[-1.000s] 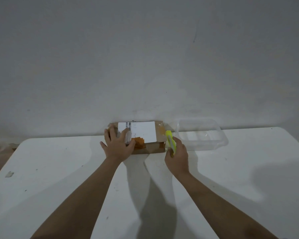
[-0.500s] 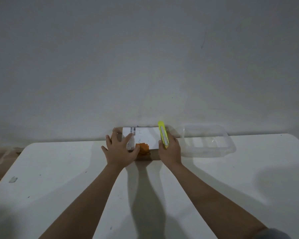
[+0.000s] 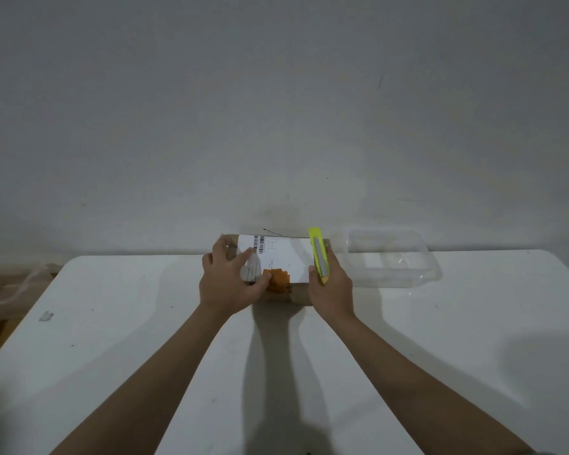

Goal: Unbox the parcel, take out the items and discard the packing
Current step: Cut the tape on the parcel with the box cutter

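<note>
Two bare forearms extend from the 6 o'clock edge of the view across the white tabletop (image 3: 112, 323) toward its far edge, casting dark shadows between them.

The left hand (image 3: 227, 280) rests on the left part of the parcel (image 3: 296, 290), fingers spread and laid over its top face, thumb lying toward the orange patch (image 3: 278, 282). The fingers are only loosely bent; they press on the parcel and do not close around it.

The right hand (image 3: 330, 284) is at the 3 o'clock end of the parcel. Its fingers are curled around a yellow utility knife (image 3: 319, 254), which points away from the person toward 12 o'clock and lies along the parcel's right edge. Whether the blade is out cannot be told.

The parcel is a brown cardboard box at the far edge of the tabletop, at 12 o'clock from the person, close to the wall (image 3: 276, 110). A white shipping label (image 3: 286, 257) with a barcode covers most of its top face. The box flaps appear closed.

At 3 o'clock from the parcel, just beside the right hand, stands a clear plastic container (image 3: 391, 257).

At 9 o'clock, near the left edge of the tabletop, lies a small grey scrap (image 3: 46, 315). Beyond that edge, brown material with clear plastic film (image 3: 10, 287) is partly visible.
</note>
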A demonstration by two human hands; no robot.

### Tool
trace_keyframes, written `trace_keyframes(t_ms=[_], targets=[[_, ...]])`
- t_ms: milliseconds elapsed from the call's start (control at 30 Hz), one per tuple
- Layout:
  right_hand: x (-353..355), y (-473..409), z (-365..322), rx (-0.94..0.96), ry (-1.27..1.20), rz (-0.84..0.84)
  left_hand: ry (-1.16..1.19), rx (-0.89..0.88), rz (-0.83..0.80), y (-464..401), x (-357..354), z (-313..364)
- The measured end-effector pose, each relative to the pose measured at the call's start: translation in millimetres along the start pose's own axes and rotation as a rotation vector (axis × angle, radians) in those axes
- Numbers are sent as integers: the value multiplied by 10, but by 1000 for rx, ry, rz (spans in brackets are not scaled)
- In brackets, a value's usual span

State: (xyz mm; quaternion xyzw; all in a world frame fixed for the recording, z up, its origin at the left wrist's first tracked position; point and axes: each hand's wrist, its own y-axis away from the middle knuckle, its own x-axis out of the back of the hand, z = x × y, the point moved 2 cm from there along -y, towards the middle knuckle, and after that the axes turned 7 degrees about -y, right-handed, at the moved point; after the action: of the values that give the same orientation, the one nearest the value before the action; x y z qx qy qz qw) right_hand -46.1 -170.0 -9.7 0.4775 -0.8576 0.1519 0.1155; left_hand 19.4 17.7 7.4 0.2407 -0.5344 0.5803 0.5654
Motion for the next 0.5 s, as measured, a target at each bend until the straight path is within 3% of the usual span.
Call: trace_keyframes(t_ms=[500], targets=[[401, 1207, 190, -46, -15, -103, -41, 82, -58, 1366, 145, 129]])
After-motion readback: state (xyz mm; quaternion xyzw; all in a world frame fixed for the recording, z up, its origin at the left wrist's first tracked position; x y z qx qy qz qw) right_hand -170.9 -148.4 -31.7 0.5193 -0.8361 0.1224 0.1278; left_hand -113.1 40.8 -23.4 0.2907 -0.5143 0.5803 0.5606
